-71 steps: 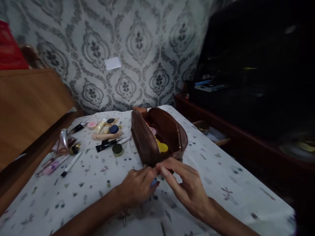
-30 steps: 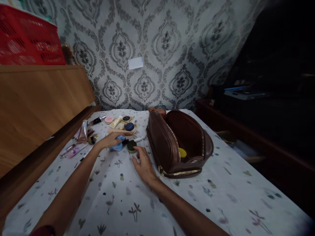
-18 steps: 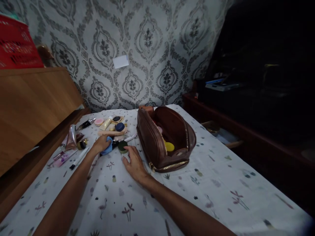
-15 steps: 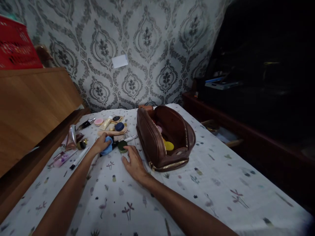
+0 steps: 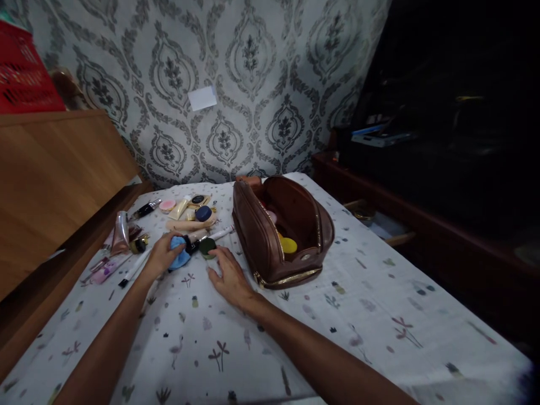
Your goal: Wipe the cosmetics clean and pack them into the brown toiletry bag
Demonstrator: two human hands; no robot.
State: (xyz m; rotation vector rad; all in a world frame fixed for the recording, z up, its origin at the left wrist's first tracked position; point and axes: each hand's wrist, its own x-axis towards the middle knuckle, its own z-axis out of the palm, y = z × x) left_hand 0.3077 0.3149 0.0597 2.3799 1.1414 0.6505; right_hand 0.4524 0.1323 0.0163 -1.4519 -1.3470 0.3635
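Observation:
My left hand (image 5: 162, 256) is closed on a crumpled blue cloth (image 5: 179, 253) among the cosmetics. My right hand (image 5: 230, 275) rests low over the sheet with its thumb apart from the fingers. Its fingertips reach the edge of a small round jar with a dark green top (image 5: 207, 247); whether they press on it is hard to see. Beside the cloth lies a tube with a black cap (image 5: 196, 239), partly hidden. A brown cosmetic bag (image 5: 257, 236) stands unzipped to the right, with a round yellow item (image 5: 288, 245) inside.
Left of my hands lie a brush (image 5: 134, 270), a shiny tube (image 5: 121, 233) and a purple packet (image 5: 107, 270). Farther back are a blue-topped jar (image 5: 203, 213) and a pink compact (image 5: 167, 206). A wooden board (image 5: 63, 180) borders the left; a dark cabinet (image 5: 405, 214) stands right.
My left hand has shifted slightly left with the blue cloth, showing more of the black-capped tube. My right hand stays by the green-topped jar. The view has tilted slightly.

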